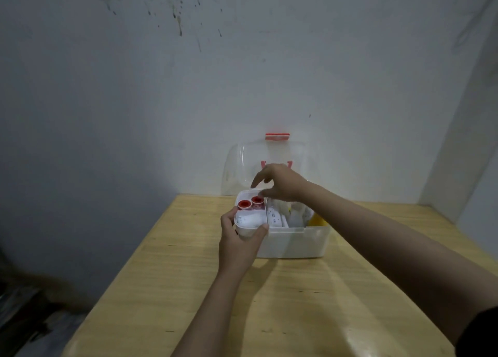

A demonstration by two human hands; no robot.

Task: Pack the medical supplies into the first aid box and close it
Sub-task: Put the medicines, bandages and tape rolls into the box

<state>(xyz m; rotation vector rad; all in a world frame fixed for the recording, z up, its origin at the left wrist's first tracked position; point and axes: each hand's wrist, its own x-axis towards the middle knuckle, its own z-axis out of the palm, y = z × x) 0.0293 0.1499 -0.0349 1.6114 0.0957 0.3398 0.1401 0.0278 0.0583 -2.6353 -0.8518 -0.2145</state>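
We steady the tray (pixel 249 223) with our left hand (pixel 239 239) gripping its corner atop the open box (pixel 293 242) on the desk (pixel 188 262), while our right hand (pixel 280 181), loosely open, seats a red-capped roll (pixel 257 201).

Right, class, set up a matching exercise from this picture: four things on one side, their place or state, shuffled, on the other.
Things:
1. clear lid
2. red-capped rolls
3. left hand
4. right hand

Place or state:
A. grips the white tray's near corner
B. stands open against the wall
C. reaches over the box
D. sit in the tray's far part

Pairs: 1-B, 2-D, 3-A, 4-C
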